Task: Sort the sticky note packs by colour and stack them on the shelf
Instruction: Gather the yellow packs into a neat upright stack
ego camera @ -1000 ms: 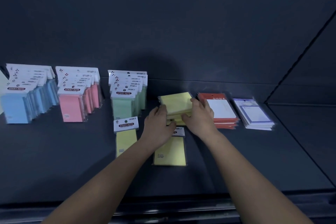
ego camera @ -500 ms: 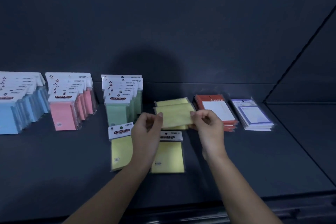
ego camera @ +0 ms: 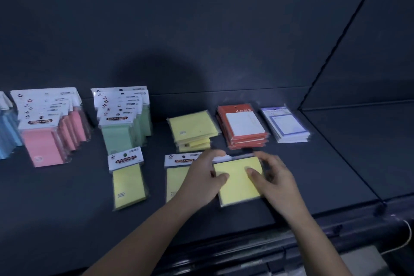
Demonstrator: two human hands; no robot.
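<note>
The left hand [ego camera: 201, 178] and right hand [ego camera: 274, 178] pinch one yellow pack [ego camera: 238, 186] by its side edges, thumbs on its face, so each grip is closed on it. The pack is low over the shelf [ego camera: 324, 175]. The yellow stack [ego camera: 192, 126] lies at its 11 o'clock and the red stack [ego camera: 243, 127] at 12.
</note>
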